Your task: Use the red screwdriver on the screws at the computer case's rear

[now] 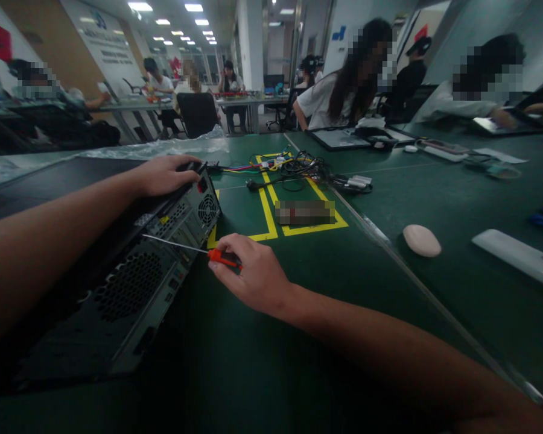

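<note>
The green table [317, 265] bears our computer case [131, 286], with loose cables [304, 167] beyond it. The case's broad panel [81, 169] looks fitted, so we judge the work early, most of it left. Our left hand [168, 175] rests on the case's edge, its grip unclear to us; our right hand [257, 274] grasps a screwdriver [217, 255], shaft reaching toward the case's rear.

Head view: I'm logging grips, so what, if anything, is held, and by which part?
The right hand holds a screwdriver by its orange handle. The left hand rests on the upper edge of the computer case; whether it grips is unclear.
</note>
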Demonstrator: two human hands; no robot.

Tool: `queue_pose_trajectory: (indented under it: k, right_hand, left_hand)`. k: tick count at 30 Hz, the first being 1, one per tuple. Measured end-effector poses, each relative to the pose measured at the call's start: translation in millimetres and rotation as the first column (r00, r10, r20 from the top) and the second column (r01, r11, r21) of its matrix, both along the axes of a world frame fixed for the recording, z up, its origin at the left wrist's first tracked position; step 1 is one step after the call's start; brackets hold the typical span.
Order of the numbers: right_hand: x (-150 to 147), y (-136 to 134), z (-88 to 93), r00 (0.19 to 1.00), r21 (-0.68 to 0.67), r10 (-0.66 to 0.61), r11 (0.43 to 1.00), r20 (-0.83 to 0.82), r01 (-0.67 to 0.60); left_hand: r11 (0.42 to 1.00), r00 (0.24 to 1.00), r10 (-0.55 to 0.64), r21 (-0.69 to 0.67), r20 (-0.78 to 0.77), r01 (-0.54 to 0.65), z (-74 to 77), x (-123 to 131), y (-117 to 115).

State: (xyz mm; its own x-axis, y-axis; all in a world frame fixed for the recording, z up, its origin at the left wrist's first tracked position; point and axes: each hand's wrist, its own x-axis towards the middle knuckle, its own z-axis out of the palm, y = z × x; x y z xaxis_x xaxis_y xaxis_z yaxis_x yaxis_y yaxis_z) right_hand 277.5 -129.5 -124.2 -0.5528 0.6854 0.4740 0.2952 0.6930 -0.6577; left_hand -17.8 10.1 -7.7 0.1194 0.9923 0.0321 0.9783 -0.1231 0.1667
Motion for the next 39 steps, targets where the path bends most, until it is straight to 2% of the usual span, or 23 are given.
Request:
queue_pose_trajectory:
  k: [26, 39]
  right_hand:
    - [0.8, -1.5, 2.4, 1.000, -0.036, -0.002, 0.999, -0.010, 0.001]
    - [0.2, -0.9, 1.9, 1.000, -0.036, -0.010, 0.999, -0.012, 0.010]
  left_hand:
    - [1.000, 0.999, 0.001, 0.023, 0.049, -0.002, -1.5, -0.8, 0.9]
    - [0.999, 0.993, 0.050, 0.018, 0.105, -0.052, -4.6, -6.9, 5.3]
